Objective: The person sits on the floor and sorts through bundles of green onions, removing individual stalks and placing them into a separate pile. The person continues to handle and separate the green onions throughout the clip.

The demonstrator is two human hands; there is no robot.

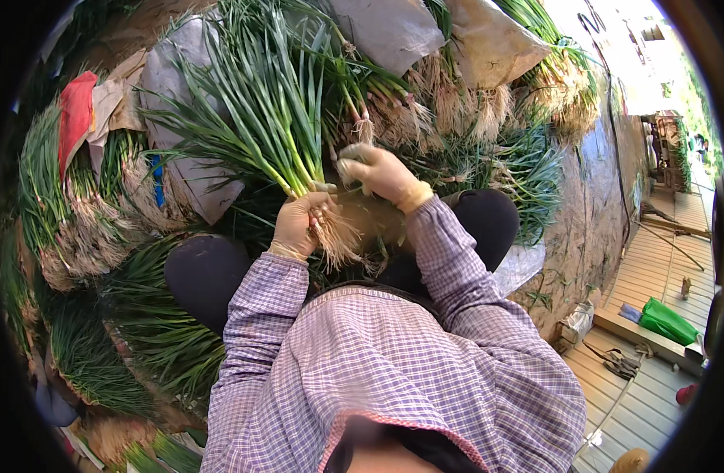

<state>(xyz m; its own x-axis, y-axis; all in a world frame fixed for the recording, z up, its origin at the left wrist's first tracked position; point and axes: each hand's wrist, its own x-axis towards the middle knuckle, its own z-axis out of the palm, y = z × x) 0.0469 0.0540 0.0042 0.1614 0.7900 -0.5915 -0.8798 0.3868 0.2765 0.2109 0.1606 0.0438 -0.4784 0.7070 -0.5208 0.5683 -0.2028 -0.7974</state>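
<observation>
My left hand point(296, 227), in a thin pale glove, grips a bunch of green garlic point(285, 142) around the lower stems. Its long flat leaves fan up and away from me, while pale stringy roots point(335, 233) hang out below my fingers. My right hand point(381, 172), gloved as well, is just right of the bunch with its fingers curled and slightly blurred. I cannot tell whether anything is between those fingers. Right beyond it lie loose garlic stalks with bulb ends and roots point(365, 127).
Rooted bundles point(96, 219) stand at the left, partly under red cloth point(77, 115). Grey sheets point(385, 29) cover more bundles at the back. Leafy heaps point(524, 177) flank my knees point(486, 227). A dark cable point(616, 136) crosses the muddy ground at right, beside ribbed boards point(652, 295) holding a green bag point(668, 321).
</observation>
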